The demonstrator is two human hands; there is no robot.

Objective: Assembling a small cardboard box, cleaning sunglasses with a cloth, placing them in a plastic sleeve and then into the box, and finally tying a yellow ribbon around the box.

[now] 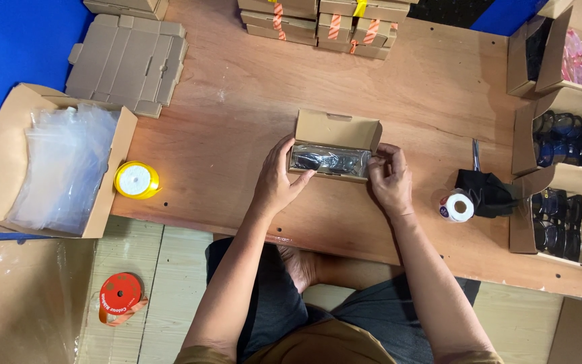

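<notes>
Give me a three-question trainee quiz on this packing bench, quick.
1. True or false: the small brown cardboard box between the left hand and right hand has its lid open.
2. What lies inside it? A) a clear-wrapped dark item B) a ribbon roll C) nothing
3. What colour is the round tape roll beside the carton of clear plastic bags?

Key: 1 true; 2 A; 3 yellow.

Matt brown cardboard box at centre frame, glossy clear plastic wrap shining inside it. Smooth, faintly scuffed plywood tabletop underneath. Far left, crinkly clear plastic bags; beside them a shiny yellow ribbon spool.
</notes>
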